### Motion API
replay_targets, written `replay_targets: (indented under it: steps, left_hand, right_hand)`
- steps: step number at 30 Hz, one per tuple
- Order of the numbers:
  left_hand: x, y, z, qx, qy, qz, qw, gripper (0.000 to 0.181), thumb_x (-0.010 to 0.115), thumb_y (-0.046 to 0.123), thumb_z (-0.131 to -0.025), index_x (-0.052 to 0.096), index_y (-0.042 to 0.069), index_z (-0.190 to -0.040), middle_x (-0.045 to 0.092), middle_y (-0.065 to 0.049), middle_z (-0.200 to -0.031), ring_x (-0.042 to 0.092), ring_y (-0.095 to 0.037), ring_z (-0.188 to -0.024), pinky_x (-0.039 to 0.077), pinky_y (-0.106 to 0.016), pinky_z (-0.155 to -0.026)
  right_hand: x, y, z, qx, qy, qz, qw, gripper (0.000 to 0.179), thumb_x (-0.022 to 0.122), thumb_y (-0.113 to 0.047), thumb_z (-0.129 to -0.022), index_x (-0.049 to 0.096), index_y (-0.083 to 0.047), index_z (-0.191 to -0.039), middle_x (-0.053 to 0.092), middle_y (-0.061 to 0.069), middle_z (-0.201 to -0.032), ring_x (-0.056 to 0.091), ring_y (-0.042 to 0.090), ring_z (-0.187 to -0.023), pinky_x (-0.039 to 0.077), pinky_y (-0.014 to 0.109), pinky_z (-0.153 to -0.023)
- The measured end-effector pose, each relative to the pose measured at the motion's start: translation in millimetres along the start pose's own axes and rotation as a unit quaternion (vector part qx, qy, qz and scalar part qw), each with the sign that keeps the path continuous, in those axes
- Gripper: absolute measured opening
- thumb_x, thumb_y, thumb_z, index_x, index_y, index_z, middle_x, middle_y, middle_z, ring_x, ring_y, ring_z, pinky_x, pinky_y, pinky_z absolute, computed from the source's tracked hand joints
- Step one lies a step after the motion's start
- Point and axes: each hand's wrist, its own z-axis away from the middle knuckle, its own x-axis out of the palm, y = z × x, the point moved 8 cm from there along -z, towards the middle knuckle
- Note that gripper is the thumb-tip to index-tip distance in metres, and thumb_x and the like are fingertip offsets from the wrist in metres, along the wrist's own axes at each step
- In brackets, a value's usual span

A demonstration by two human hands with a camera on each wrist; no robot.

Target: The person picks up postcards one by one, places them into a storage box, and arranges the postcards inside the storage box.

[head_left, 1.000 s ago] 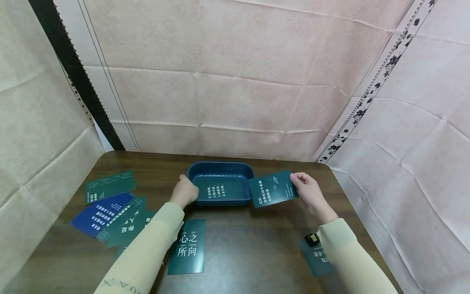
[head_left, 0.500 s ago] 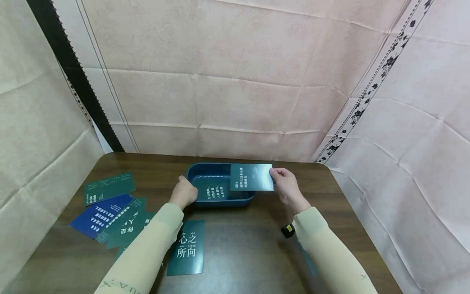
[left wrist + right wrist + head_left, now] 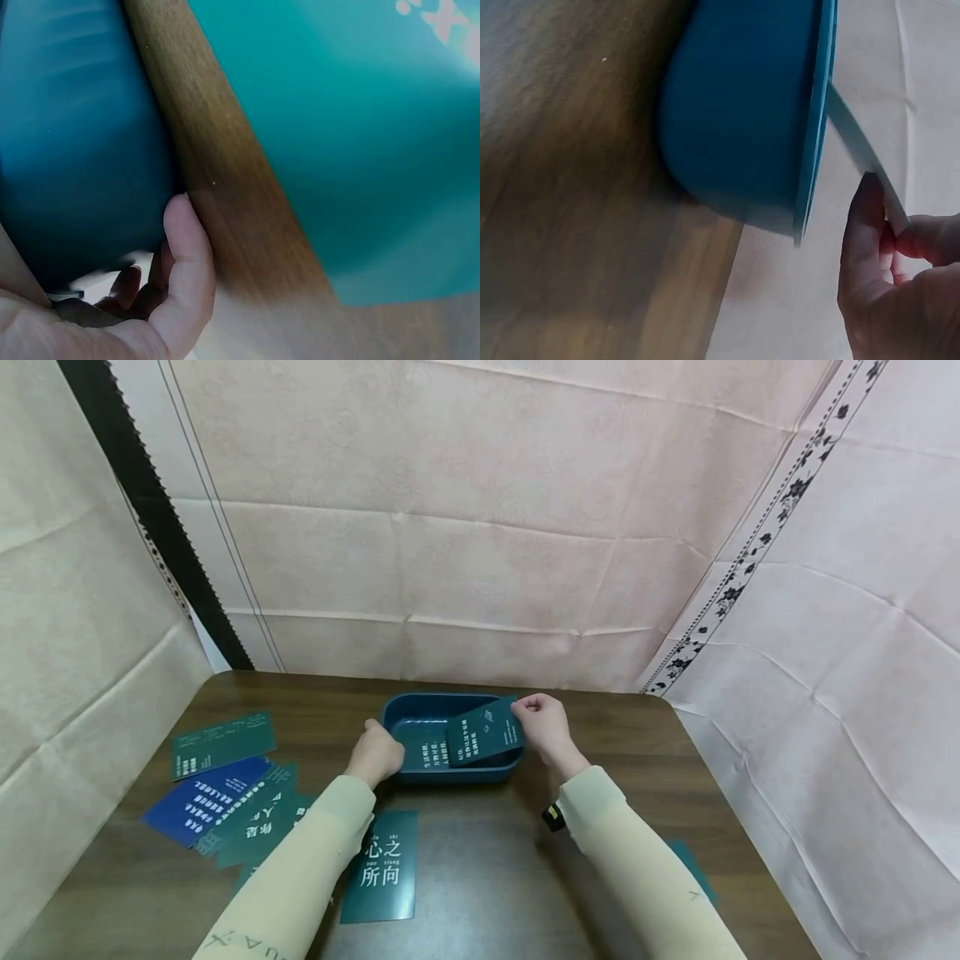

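My right hand (image 3: 547, 729) pinches a dark green card (image 3: 486, 732) by its right end, between thumb and fingers. The card slants down into a blue plastic tray (image 3: 442, 777), its far end low inside. In the right wrist view the card (image 3: 862, 150) shows edge-on, rising past the tray rim (image 3: 810, 172). At the tray's left end my left hand (image 3: 375, 754) grips the wall, with the thumb (image 3: 187, 240) along the outside in the left wrist view. Another green card with white writing (image 3: 433, 753) lies inside the tray, partly covered by the held one.
Several green cards and a blue card (image 3: 206, 802) lie overlapping on the left of the wooden table (image 3: 510, 877). One green card (image 3: 380, 868) lies in front of the tray. Under the right forearm another card (image 3: 692, 868) is mostly hidden. Cloth walls (image 3: 450, 568) enclose the table.
My right hand has carried the green card leftward from beside the tray, over it, and tilted it down inside. The left hand has kept its grip on the tray.
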Motion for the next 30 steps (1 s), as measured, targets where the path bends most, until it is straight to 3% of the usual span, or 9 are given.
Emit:
replay_targets:
  steps: [12, 23, 30]
  left_hand:
    - [0.1, -0.7, -1.5, 0.001, -0.004, -0.006, 1.0000, 0.076, 0.044, 0.013, -0.097, -0.008, -0.008, -0.148, 0.044, -0.030, -0.130, 0.054, -0.037, -0.095, 0.049, -0.036, -0.065]
    - [0.6, -2.2, -0.9, -0.006, -0.005, 0.006, 1.0000, 0.074, 0.044, 0.012, -0.098, -0.007, -0.007, -0.148, 0.040, -0.031, -0.133, 0.052, -0.038, -0.100, 0.048, -0.053, -0.087]
    - [0.2, -1.0, -0.3, -0.005, -0.002, 0.006, 1.0000, 0.075, 0.045, 0.012, -0.097, -0.007, -0.008, -0.148, 0.040, -0.032, -0.135, 0.051, -0.039, -0.101, 0.046, -0.056, -0.090]
  right_hand:
    - [40, -19, -5.4, -0.015, -0.007, 0.051, 0.9985, 0.014, 0.064, -0.022, -0.094, 0.064, -0.009, -0.101, 0.064, 0.008, -0.094, 0.060, 0.022, -0.082, 0.054, 0.034, -0.074]
    - [60, -23, -4.1, -0.032, -0.015, 0.113, 0.9930, 0.006, 0.061, -0.014, -0.095, 0.059, -0.009, -0.098, 0.060, 0.007, -0.094, 0.058, 0.023, -0.083, 0.051, 0.035, -0.070]
    - [68, -17, 0.7, -0.031, -0.066, 0.150, 0.9860, 0.008, 0.058, -0.011, -0.096, 0.064, -0.006, -0.099, 0.061, 0.008, -0.096, 0.057, 0.024, -0.084, 0.052, 0.036, -0.073]
